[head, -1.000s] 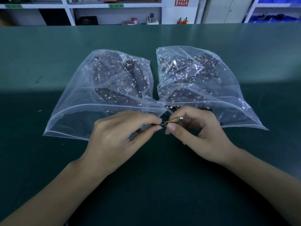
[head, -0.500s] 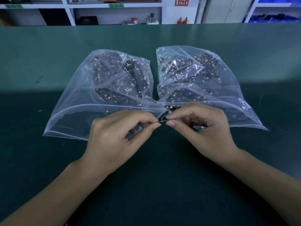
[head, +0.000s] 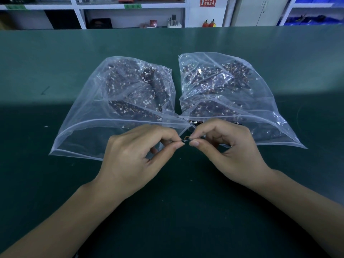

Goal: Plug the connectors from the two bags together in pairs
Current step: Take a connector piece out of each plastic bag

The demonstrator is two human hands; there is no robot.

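Barely visible — thin orange-wired connector pair (head: 186, 139).

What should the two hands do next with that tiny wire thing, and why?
Probably press the two ends straight together. The left hand and right hand each pinch one end of the small connector pair, fingertips almost meeting in front of the two bags, and whether it is fully seated is too small to tell.

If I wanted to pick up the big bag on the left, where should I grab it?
Probably the left bag's open front edge, coming from your near side. That part lies flat and see-through with no connectors under it, so it should pinch easily. The connectors are heaped at the far end, so lift gently or they may slide out.
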